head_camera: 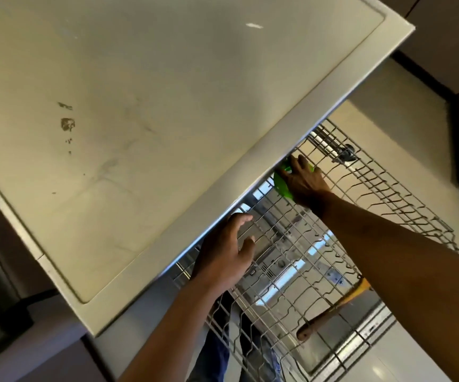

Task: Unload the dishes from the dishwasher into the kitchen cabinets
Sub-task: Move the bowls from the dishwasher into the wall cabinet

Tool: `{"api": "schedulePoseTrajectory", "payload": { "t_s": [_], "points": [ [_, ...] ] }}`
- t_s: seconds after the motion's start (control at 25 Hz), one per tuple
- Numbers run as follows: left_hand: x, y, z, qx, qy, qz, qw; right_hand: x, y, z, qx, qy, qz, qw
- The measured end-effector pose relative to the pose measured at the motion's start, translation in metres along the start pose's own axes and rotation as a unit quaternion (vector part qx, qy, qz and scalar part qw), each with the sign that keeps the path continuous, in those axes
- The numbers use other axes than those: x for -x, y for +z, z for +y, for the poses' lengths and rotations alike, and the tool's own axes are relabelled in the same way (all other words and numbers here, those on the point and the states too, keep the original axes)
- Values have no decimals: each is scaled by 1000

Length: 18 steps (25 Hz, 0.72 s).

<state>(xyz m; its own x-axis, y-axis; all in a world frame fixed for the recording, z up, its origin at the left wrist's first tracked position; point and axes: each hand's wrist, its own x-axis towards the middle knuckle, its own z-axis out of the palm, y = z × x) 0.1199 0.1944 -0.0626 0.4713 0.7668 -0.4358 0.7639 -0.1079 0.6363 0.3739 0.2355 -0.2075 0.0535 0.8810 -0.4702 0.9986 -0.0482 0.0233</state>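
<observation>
Reach is the crux. My right hand (304, 183) is stretched to the far side of the rack (388, 188), fingers and thumb curled over the rim of the green dish (280, 184). The dish seems to stand on edge among the tines, tucked just under the counter (140, 106) lip.

With that overhang close above, I judge a straight lift would knock the rim. I would tip the dish free of the tines, draw it towards me along the rack, and raise it only once it is clear of the lip.

My left hand (222, 260) hangs loosely open by the counter edge and holds nothing, so it can steady the rack or take a second grip. The utensil (330, 315) lying near the front of the rack can wait.
</observation>
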Motion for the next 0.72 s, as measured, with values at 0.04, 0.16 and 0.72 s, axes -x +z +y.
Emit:
{"api": "schedulePoseTrajectory", "payload": {
  "t_s": [0.04,0.16,0.72],
  "points": [
    [3,-1,-2,4,-2,-2,1000,-1,3,0,7,-1,6,1000],
    [12,-3,-5,14,-2,-4,1000,11,3,-2,15,4,32,999],
    [108,-20,-17,46,82,36,995,188,-31,-69,-231,151,168,946]
  ]
}}
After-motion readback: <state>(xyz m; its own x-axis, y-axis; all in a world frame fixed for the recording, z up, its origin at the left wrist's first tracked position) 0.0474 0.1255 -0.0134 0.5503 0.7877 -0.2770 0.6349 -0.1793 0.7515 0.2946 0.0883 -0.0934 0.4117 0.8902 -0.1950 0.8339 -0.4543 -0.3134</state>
